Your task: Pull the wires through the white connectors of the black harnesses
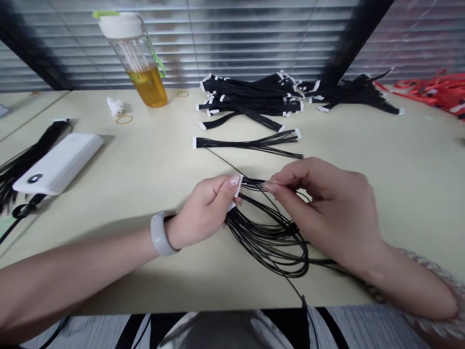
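Note:
My left hand (210, 208) is closed on a white connector (238, 186) from which a bundle of thin black wires (269, 237) loops down over the table. My right hand (327, 203) pinches the wires just beside the connector, fingertips almost touching those of the left hand. A pale bangle (162, 232) sits on my left wrist. One finished wire harness (250, 144) lies flat just beyond my hands.
A pile of black harnesses with white connectors (254, 97) lies at the back centre, more (356, 94) to its right, with orange cables (436, 92) at far right. A bottle of amber liquid (141, 58), rubber bands (124, 119), a white power bank (60, 162) and black wires (22, 160) are at left.

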The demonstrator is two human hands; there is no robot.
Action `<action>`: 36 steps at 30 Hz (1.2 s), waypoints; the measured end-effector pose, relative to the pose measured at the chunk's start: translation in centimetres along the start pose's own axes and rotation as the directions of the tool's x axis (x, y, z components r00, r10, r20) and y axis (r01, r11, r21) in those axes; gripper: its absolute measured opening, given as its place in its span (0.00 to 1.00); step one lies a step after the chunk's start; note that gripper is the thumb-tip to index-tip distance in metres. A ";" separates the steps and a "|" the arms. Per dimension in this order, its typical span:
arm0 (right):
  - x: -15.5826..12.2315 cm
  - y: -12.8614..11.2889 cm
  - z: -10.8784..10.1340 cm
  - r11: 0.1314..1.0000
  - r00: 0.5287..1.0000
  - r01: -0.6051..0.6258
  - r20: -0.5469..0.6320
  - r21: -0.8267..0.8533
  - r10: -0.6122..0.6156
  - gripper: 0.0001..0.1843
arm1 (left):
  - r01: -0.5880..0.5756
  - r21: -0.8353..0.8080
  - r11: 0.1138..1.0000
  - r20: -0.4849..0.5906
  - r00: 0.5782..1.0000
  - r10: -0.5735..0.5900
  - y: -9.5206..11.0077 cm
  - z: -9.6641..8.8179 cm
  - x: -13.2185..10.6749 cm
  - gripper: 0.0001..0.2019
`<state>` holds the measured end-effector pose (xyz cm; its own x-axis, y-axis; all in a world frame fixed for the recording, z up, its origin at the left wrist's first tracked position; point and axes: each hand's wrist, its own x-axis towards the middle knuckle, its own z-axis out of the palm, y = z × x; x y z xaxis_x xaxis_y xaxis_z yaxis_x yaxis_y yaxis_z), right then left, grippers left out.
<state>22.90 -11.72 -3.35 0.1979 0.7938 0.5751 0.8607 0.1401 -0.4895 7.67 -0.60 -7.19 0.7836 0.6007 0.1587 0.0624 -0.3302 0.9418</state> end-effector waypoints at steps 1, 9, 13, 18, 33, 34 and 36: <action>0.0 0.0 0.0 1.000 1.000 0.014 0.007 -0.023 -0.014 0.06 | -0.001 0.008 1.000 0.000 1.000 0.001 0.0 0.0 0.0 0.22; 0.0 -0.2 -0.3 0.997 0.998 0.046 0.051 -0.059 -0.043 0.07 | 0.029 -0.003 1.000 -0.002 1.000 -0.029 0.3 0.1 0.1 0.22; 0.1 -0.1 -0.3 0.997 0.997 0.054 0.051 -0.054 -0.051 0.08 | 0.024 0.006 1.000 -0.004 1.000 -0.024 0.4 0.1 0.2 0.22; 0.0 -0.1 -0.3 0.996 0.997 0.060 0.052 -0.062 -0.056 0.09 | 0.020 0.039 0.999 0.003 1.000 -0.020 0.7 0.0 0.2 0.22; -0.1 -0.1 -0.4 1.000 0.996 0.027 0.091 -0.013 -0.026 0.09 | 0.033 0.028 0.999 0.016 0.999 -0.034 0.7 0.1 0.3 0.22; -0.1 -0.1 -0.3 1.000 0.995 0.025 0.100 0.002 -0.025 0.09 | 0.037 0.027 0.999 0.020 0.999 -0.037 0.6 0.1 0.3 0.22; -0.2 0.0 0.0 0.999 0.992 0.022 0.126 0.032 -0.026 0.09 | 0.028 0.032 0.999 0.026 0.999 -0.029 0.6 0.1 0.2 0.22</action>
<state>22.87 -11.87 -3.48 0.1150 0.8579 0.5007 0.8495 0.1763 -0.4973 7.95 -0.71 -6.65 0.7971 0.5910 0.1239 0.1041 -0.3365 0.9359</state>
